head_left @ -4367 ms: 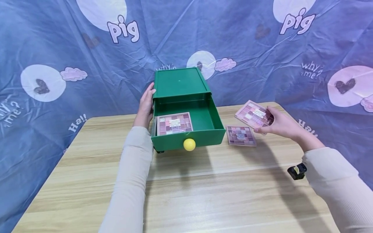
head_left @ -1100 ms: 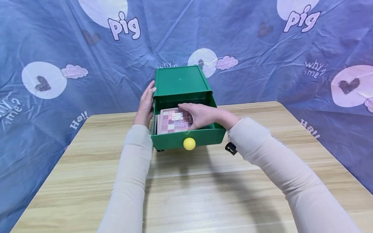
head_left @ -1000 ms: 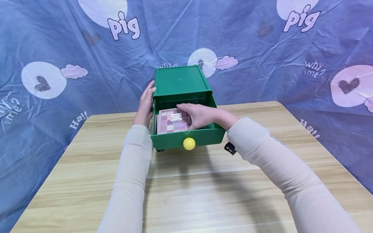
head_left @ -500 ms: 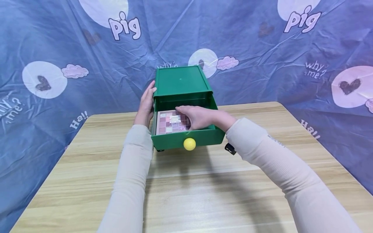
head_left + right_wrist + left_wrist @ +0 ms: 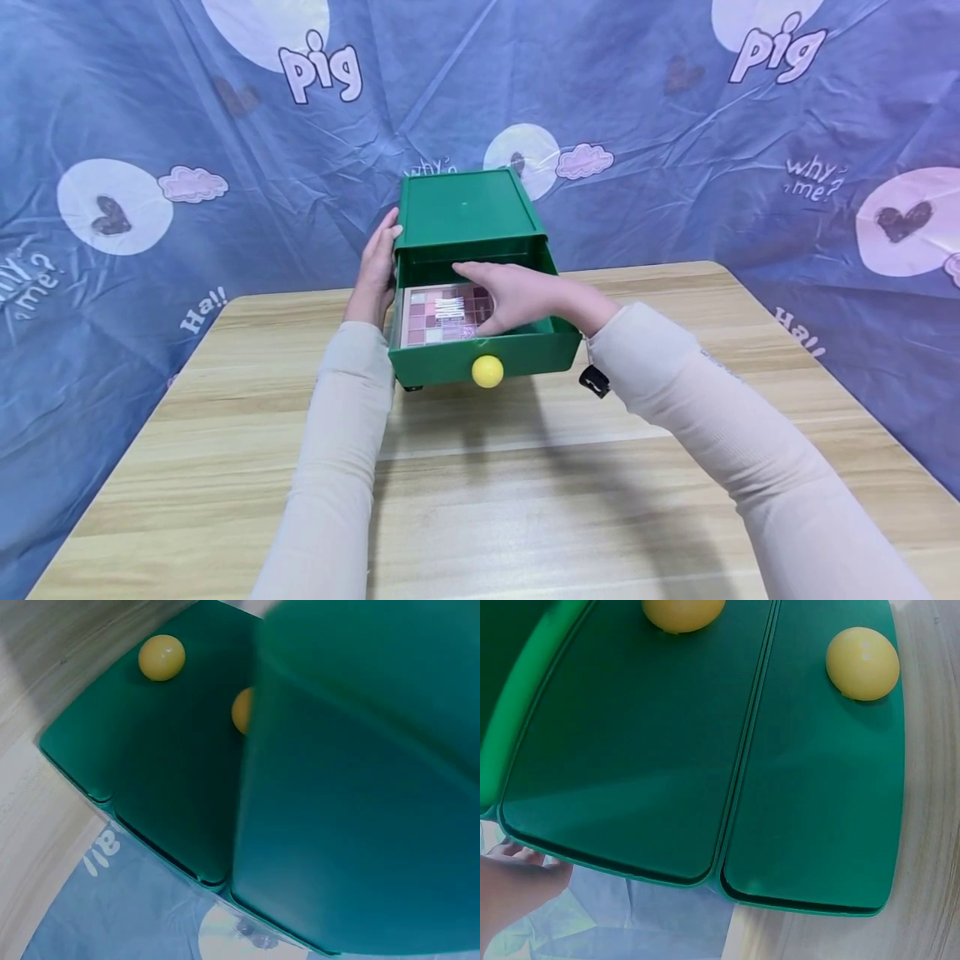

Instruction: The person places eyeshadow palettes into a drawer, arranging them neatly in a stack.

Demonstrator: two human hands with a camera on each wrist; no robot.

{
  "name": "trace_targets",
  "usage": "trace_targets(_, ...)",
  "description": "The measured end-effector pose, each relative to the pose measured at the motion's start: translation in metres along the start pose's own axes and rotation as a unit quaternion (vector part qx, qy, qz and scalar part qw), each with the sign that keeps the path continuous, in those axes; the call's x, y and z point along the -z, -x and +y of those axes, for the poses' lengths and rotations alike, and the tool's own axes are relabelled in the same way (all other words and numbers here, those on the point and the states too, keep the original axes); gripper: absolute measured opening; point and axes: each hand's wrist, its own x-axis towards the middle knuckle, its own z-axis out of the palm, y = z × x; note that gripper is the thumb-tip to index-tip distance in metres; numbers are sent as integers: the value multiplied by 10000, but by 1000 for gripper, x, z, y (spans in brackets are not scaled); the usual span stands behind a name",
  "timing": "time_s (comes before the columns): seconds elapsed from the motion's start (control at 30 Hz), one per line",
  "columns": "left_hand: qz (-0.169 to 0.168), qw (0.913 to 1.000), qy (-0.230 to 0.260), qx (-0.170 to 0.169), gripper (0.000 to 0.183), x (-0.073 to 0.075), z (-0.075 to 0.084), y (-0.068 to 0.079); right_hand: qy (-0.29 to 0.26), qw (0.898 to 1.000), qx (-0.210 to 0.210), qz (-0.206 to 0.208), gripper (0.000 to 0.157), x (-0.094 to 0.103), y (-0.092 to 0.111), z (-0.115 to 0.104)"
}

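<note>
A green cabinet (image 5: pixel 465 204) with a pulled-out top drawer (image 5: pixel 442 367) stands on the table in the head view. An eyeshadow palette (image 5: pixel 431 318) with a clear lid lies flat at the drawer's left side. My right hand (image 5: pixel 517 298) is inside the drawer above the palette's right part, thumb and fingers spread apart; it hides that end. My left hand (image 5: pixel 377 265) rests along the cabinet's left side with fairly straight fingers. In the left wrist view, the left hand's fingers (image 5: pixel 532 859) lie at the cabinet's side. The right wrist view shows no hand.
A yellow round knob (image 5: pixel 487 372) sits on the drawer front. Below, closed drawers (image 5: pixel 630 750) carry yellow knobs too. The wooden table (image 5: pixel 480 517) reaches toward me, and a blue printed cloth (image 5: pixel 637 100) hangs behind.
Two palettes have left the table at the right. My right hand has carried a palette into the drawer, lowered it to the left, and just loosened its fingers. My left hand stays put.
</note>
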Motion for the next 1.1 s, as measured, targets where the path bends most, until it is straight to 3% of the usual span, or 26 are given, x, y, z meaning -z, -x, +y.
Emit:
trace_targets(0.23, 18, 10000, -33, -13, 49, 0, 0, 0, -383, 9987, -339, 83, 97, 16, 10, -4)
trace_targets(0.57, -46, 9998, -70, -199, 48, 2, -4, -3, -590, 9962, -218, 606, 95, 34, 27, 0)
trace_targets(0.6, -9, 9996, -236, -143, 49, 1, -2, -1, -628, 9956, -193, 664, 95, 36, 30, 1)
trace_targets(0.83, 27, 9997, -210, 132, 50, 0, 4, 1, -1091, 9879, -415, 1020, 88, 53, 48, 17)
trace_targets(1.1, 60, 9998, -128, 114, 50, -1, 5, 1, -1391, 9747, -729, 1591, 80, 60, 67, 44)
